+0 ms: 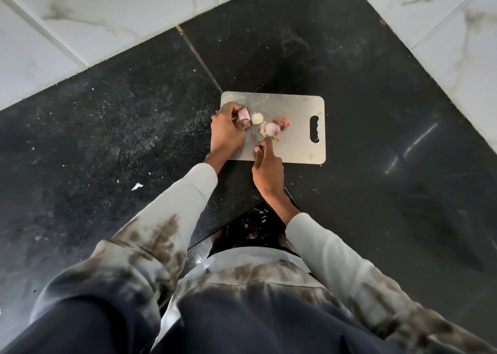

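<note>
Nearest me, the right hand [267, 168] is wrapped round a knife [253, 131], forefinger laid straight along its back, the thin blade running away across the board. Just left of the blade, the left hand [227, 133] pinches an onion piece [242, 114] between bent fingers and thumb. Against the blade's right side lies a cut slice [257, 118], and right of that are two peeled onions [271, 129], close together. All sit on the left half of a steel cutting board [295, 149], on a black speckled counter [134, 111]. White marbled tiles [94, 17] rise beyond.
</note>
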Demonstrator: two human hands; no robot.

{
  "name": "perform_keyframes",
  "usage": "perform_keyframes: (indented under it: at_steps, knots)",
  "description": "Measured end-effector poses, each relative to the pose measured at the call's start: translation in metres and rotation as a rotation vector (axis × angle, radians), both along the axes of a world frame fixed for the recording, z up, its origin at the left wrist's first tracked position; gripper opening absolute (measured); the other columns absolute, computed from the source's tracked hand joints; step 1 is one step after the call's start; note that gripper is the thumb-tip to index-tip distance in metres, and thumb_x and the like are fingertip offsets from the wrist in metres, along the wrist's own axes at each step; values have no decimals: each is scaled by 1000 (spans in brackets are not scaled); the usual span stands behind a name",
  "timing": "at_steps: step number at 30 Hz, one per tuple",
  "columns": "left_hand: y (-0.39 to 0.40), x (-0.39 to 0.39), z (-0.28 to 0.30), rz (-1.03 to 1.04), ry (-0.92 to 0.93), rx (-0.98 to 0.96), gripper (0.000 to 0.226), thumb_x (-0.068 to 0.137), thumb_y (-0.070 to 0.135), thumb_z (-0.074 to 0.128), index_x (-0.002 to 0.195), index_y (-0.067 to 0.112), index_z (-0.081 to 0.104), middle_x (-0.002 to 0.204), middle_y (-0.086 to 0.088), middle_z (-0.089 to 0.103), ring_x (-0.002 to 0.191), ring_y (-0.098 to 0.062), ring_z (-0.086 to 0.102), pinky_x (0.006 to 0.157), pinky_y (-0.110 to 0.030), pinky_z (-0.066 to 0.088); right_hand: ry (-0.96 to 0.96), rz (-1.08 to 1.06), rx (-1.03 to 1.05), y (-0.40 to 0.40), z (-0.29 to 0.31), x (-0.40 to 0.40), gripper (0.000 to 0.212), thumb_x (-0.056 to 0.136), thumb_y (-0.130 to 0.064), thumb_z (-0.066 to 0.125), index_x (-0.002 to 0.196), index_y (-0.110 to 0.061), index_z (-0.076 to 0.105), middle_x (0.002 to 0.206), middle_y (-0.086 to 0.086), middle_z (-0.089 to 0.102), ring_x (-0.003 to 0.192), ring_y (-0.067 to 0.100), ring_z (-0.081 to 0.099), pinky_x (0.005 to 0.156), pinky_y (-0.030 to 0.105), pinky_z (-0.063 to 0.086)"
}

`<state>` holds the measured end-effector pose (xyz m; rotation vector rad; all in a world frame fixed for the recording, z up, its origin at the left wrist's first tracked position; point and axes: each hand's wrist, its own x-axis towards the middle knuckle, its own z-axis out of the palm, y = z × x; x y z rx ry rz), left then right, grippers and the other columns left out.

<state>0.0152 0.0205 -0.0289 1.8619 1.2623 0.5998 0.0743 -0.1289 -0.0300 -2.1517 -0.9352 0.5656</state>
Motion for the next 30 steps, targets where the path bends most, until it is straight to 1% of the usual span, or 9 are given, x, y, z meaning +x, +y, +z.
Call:
perform_keyframes:
  at_steps: [3, 6, 10, 14, 17, 19, 22, 27, 30]
  knots:
    - [2, 0, 6, -31, 14, 0, 34, 85, 12, 81, 116, 16, 70, 113, 5, 72, 103, -12, 70, 95, -36, 62, 49, -24, -2, 2, 4, 1, 26, 111, -28, 44, 136, -31, 42, 85, 4, 72, 80, 37, 70, 69, 49, 56]
    - [0, -1, 12, -79, 56, 29, 38, 87, 13, 82, 122, 11, 67, 119, -1, 70, 106, -16, 69, 96, -32, 60, 71, -73, 67, 4, 10, 9, 22, 111, -26, 42, 132, -29, 44, 66, -1, 62, 58, 26, 63, 54, 42, 50]
    - [-3, -4, 20, -165, 151, 126, 40, 91, 10, 77, 128, 8, 63, 131, -7, 63, 113, -25, 67, 98, -33, 55, 93, -180, 97, 4, 20, 25, 39, 110, -21, 42, 149, -24, 41, 62, -7, 57, 49, 14, 53, 46, 32, 43]
    - [2, -5, 29, -229, 284, 186, 43, 93, 6, 73, 134, 7, 61, 141, -8, 50, 111, -35, 68, 99, -45, 59, 129, -241, 110, -5, 23, 36, 22, 111, -24, 42, 131, -19, 49, 61, -5, 54, 48, 12, 50, 48, 29, 40]
    - [3, 0, 31, -294, 365, 178, 51, 92, 8, 75, 140, 11, 59, 147, -9, 47, 122, -35, 64, 108, -46, 55, 132, -238, 118, -13, 26, 39, 16, 110, -23, 43, 123, -17, 51, 60, -3, 53, 46, 8, 48, 43, 17, 37]
    - [2, 3, 27, -353, 428, 230, 53, 92, 9, 75, 141, 16, 58, 149, -8, 47, 134, -34, 55, 118, -52, 44, 133, -232, 113, -17, 29, 41, 16, 110, -21, 44, 124, -16, 51, 63, -1, 55, 50, 10, 52, 41, 14, 39]
    - [1, 4, 21, -373, 469, 269, 56, 91, 11, 76, 143, 22, 57, 150, -7, 47, 141, -31, 46, 124, -57, 31, 140, -245, 119, -19, 31, 45, 15, 110, -21, 44, 123, -15, 51, 69, -1, 59, 55, 10, 55, 43, 12, 39]
    - [1, 5, 19, -366, 460, 272, 57, 92, 17, 74, 145, 23, 56, 152, -6, 44, 146, -31, 39, 126, -60, 25, 171, -282, 104, -22, 32, 56, 16, 111, -30, 43, 124, -21, 48, 89, -5, 65, 76, 11, 67, 54, 15, 44]
    - [-3, 16, 21, -398, 450, 298, 51, 94, 24, 73, 142, 25, 58, 151, -4, 44, 146, -29, 38, 127, -59, 22, 199, -309, 104, -23, 37, 62, 20, 112, -30, 42, 127, -19, 48, 103, -3, 66, 86, 11, 66, 50, 7, 42]
